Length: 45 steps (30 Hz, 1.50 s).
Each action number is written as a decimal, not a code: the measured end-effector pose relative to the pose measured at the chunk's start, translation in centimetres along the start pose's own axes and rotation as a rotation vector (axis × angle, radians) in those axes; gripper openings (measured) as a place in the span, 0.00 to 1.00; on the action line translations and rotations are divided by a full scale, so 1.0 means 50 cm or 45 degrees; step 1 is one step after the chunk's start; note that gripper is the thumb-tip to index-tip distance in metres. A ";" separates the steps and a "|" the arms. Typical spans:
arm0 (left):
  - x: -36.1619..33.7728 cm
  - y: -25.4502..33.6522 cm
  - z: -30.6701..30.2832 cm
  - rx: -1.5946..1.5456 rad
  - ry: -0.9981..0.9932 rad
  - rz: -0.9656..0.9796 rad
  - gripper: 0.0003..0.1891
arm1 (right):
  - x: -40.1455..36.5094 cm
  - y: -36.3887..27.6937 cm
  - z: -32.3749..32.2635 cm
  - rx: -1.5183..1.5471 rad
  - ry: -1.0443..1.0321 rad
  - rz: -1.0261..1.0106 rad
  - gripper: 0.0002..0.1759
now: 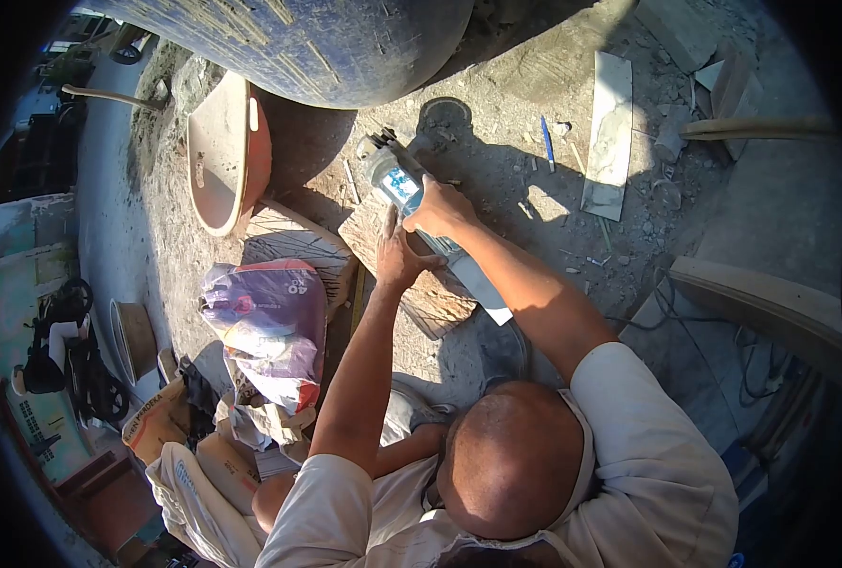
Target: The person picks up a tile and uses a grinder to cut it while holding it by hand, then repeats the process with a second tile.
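Observation:
A teal power tool [402, 185] with a blue-and-white label and a metal head, like an angle grinder, lies slantwise under my hands. My right hand [443, 208] wraps over its body from above. From the lower left, my left hand [400, 256] holds against the body, its fingers along the side and its thumb across. A pale flat strip [483, 287] extends below the tool, over a scored wooden block [440, 308]. The tool's underside and the strip's far end are hidden.
A pale basin [217, 170] stands near a large blue drum [345, 47]. A purple sack [269, 322] lies left of my left arm. Rightward are a blue pen [547, 142], a long pale tile strip [610, 133], rubble, a wooden handle [757, 128] and a cable [662, 303].

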State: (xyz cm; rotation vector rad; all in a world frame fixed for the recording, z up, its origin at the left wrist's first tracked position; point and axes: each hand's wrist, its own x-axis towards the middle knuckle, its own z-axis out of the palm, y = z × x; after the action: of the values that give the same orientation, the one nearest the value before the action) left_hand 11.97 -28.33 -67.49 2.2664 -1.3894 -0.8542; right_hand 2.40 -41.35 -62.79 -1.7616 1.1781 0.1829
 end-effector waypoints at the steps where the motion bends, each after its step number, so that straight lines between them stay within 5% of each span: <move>1: 0.000 0.000 0.000 0.001 0.000 -0.003 0.56 | 0.002 0.000 0.000 -0.005 0.004 -0.001 0.55; 12: 0.004 -0.007 0.005 0.068 -0.020 -0.017 0.63 | -0.002 0.004 0.006 -0.017 0.046 0.000 0.48; 14: 0.004 -0.008 0.005 0.071 -0.021 -0.015 0.63 | -0.007 0.006 0.003 -0.022 0.001 0.005 0.55; 45: 0.007 -0.019 0.016 0.053 0.102 0.128 0.60 | -0.093 0.071 0.012 0.006 0.016 0.041 0.54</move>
State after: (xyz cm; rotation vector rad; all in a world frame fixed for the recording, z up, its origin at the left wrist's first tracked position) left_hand 12.21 -28.18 -68.72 2.2145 -1.4839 -0.7011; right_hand -2.54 -38.18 -62.67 -1.7430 1.2161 0.1884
